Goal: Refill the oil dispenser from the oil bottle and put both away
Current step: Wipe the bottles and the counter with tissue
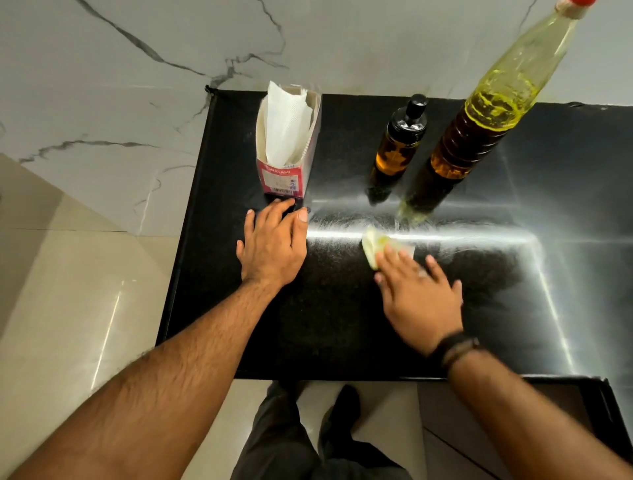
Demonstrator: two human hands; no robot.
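On the glossy black desk (342, 308), the right hand (419, 287) presses a paper towel (376, 245) flat; left hand (272, 245) rests spread. The tall oil bottle (486, 116) looks heavy and probably slick: grip its ribbed waist.

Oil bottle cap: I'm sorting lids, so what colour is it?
Red; the cap of the oil bottle shows only at the top edge of the head view.

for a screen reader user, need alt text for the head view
A person's right hand presses a crumpled tissue onto a black countertop; the left hand rests flat beside a tissue box. Behind stand a capped oil dispenser and a taller oil bottle.
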